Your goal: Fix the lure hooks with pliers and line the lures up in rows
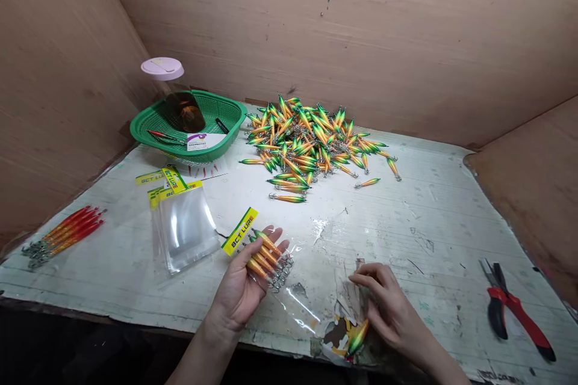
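Lures (268, 243) lie in one clear bag (240, 232) gripped by the left hand (244, 296) — the half-curled right hand (386, 304) is at a single lure (358, 338), its hold unclear. Much seems left: a large loose pile (311, 141) on the table (383, 216), several flat bags (187, 228).

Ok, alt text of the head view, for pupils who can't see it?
A person's left hand holds orange-and-green fishing lures with a clear plastic bag headed by a yellow card. Another orange-and-green lure is at the right hand; beyond, a heap of similar lures and a green plastic basket stand on a white table.
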